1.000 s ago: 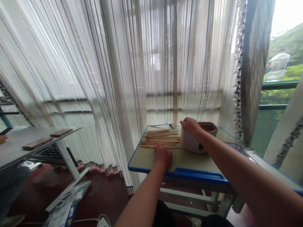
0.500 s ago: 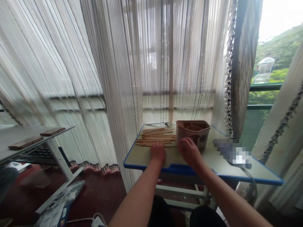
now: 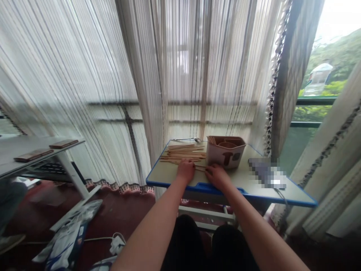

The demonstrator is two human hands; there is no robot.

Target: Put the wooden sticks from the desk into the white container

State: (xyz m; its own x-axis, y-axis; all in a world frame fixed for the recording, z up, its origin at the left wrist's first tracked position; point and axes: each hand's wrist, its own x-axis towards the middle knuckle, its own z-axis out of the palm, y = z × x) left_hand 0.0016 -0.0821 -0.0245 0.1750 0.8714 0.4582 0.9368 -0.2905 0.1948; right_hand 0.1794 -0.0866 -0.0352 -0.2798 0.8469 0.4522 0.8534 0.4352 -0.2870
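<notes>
Near the front edge of the cream, blue-rimmed table (image 3: 165,174), our left hand (image 3: 186,171) and right hand (image 3: 218,175) curl fingers at slim brown wooden sticks (image 3: 200,166), grip unclear; likely light, stiff, best held endwise.

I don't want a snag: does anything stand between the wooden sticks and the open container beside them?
Nothing visible but the container's own wall, beside the wooden sticks. The right hand sits in front of that wall, by the nearest sticks.

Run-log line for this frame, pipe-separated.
left hand: at front sticks | right hand: at their right ends | stick pile: beyond left hand | container: upright, right of pile
</notes>
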